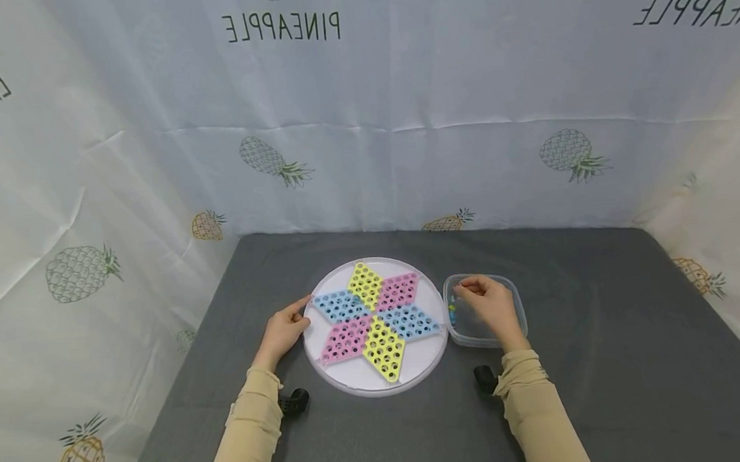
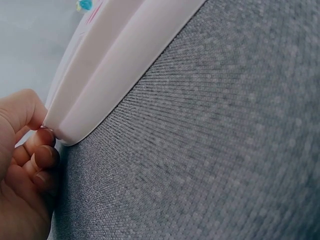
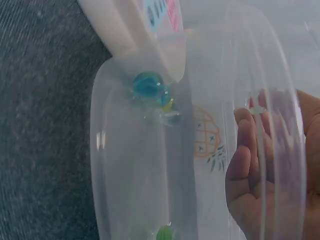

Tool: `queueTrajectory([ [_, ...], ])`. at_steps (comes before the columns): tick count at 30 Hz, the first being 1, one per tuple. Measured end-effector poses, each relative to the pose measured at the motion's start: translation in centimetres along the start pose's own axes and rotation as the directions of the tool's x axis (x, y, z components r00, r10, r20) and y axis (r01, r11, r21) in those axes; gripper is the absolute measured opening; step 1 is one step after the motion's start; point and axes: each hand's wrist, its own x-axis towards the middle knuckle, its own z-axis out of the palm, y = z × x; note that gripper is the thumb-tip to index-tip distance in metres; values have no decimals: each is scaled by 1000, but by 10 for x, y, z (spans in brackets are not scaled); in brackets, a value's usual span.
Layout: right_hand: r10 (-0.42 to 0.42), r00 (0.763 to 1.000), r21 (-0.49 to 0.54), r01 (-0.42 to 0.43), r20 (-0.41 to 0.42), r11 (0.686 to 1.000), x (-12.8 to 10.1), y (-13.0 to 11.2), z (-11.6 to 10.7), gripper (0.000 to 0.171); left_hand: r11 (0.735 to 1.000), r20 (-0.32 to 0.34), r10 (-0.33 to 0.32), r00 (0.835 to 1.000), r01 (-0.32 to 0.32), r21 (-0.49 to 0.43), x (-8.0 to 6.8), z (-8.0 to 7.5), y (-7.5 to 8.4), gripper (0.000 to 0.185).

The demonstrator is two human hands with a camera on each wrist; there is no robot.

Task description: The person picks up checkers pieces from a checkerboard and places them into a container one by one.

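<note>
A round white board (image 1: 344,379) with a star of yellow, pink and blue holed diamonds lies on the grey table. My left hand (image 1: 300,314) pinches its left rim; in the left wrist view the thumb lies on top of the rim (image 2: 100,85) and the fingers (image 2: 46,152) curl beneath it. A clear plastic container (image 1: 515,299) stands right of the board. My right hand (image 1: 469,287) reaches into it with bent fingers (image 3: 245,150) gathered near the far wall. A blue marble (image 3: 148,82) and a green marble (image 3: 164,234) lie inside. Whether those fingers hold a marble is unclear.
The grey cloth-covered table (image 1: 611,357) is walled on three sides by a white curtain (image 1: 400,114) printed with pineapples. Bare cloth lies to the right of the container and in front of the board.
</note>
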Motion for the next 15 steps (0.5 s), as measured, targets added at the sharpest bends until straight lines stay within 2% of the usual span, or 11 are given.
queueTrajectory([
  [8,36,999,-123,-38,-19,992,5,8,-1,31,999,-24,37,999,-37,8,-1,0,1,50],
  [15,52,998,-173,-55,-22,983,10,11,0,32,1000,-22,26,999,-26,12,-3,0,2,50],
])
